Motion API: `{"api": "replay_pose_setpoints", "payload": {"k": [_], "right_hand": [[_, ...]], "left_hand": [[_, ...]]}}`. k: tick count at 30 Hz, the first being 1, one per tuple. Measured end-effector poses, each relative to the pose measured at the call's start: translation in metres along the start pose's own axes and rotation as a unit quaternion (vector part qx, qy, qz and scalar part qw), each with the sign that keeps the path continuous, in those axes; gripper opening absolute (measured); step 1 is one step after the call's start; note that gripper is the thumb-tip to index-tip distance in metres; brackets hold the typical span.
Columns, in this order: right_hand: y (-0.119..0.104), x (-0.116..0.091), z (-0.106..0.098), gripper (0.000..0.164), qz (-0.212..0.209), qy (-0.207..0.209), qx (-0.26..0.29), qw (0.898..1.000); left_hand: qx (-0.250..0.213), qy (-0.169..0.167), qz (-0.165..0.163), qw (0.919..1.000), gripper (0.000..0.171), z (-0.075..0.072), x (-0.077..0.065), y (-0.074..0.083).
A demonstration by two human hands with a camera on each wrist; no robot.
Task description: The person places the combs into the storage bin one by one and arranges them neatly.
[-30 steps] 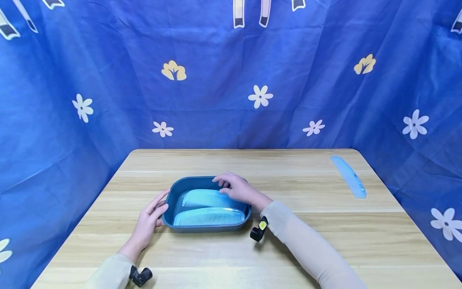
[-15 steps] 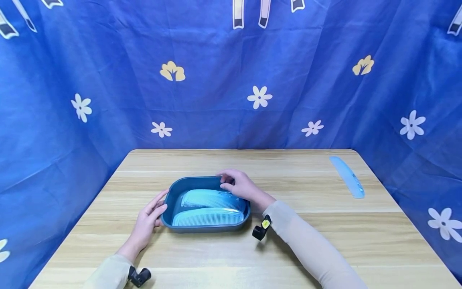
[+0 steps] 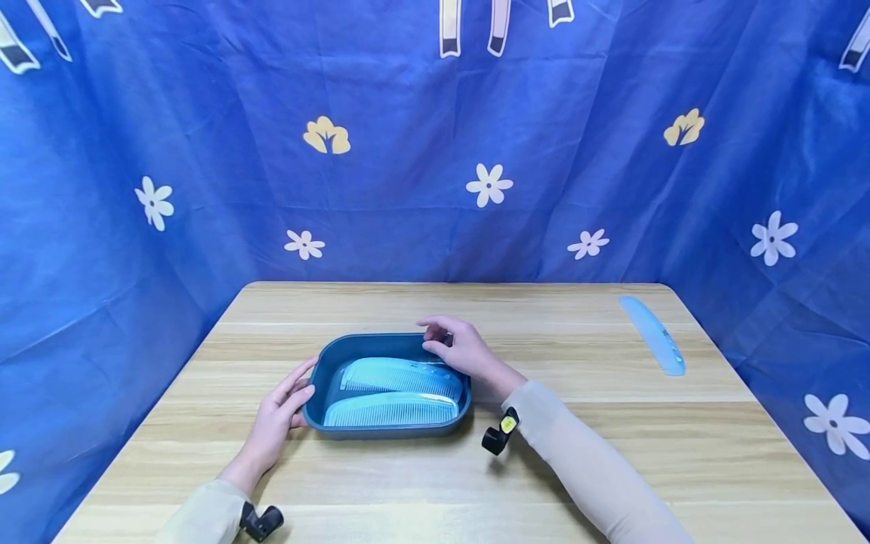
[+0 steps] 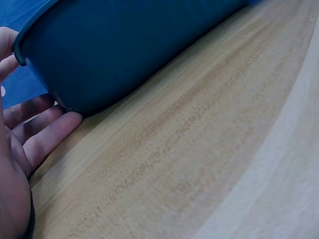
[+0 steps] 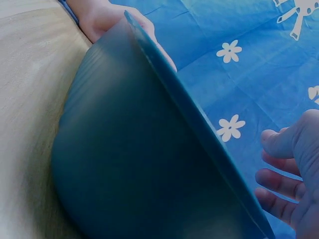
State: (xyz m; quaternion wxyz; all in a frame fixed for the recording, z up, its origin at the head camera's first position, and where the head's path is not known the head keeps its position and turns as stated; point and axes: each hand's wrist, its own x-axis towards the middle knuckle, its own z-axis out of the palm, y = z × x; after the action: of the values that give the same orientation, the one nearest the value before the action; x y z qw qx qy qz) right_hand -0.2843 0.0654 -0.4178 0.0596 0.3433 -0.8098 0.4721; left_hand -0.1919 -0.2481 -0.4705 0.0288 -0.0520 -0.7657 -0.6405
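Observation:
A dark blue-green plastic basin (image 3: pixel 387 432) sits on the table, with two light blue combs lying inside: the front comb (image 3: pixel 392 410) and the rear comb (image 3: pixel 401 375). My left hand (image 3: pixel 272 423) rests against the basin's left end, thumb at the rim. In the left wrist view, the fingertips (image 4: pixel 70 121) touch the lower corner of its outer wall. Over the basin's right rear rim hovers my right hand (image 3: pixel 469 353), loosely bent and holding nothing. The right wrist view shows its fingers (image 5: pixel 279 184) apart from one another beside the rim.
Another light blue comb (image 3: pixel 654 336) lies on the wooden table (image 3: pixel 544 325) at the far right, near the edge. A blue patterned curtain (image 3: pixel 408 196) surrounds the table at the back and sides.
My right hand has drawn back to the right, away from the rear comb and toward the basin's rim. My left hand, the basin and the combs have stayed in place.

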Motion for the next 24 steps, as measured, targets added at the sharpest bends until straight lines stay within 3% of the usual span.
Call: {"api": "replay_pose_setpoints", "payload": {"k": [24], "right_hand": [[0.006, -0.012, -0.017, 0.031, 0.022, 0.074, 0.038, 0.996]], "left_hand": [[-0.001, 0.003, -0.006, 1.0000, 0.045, 0.000, -0.001, 0.002]]}}
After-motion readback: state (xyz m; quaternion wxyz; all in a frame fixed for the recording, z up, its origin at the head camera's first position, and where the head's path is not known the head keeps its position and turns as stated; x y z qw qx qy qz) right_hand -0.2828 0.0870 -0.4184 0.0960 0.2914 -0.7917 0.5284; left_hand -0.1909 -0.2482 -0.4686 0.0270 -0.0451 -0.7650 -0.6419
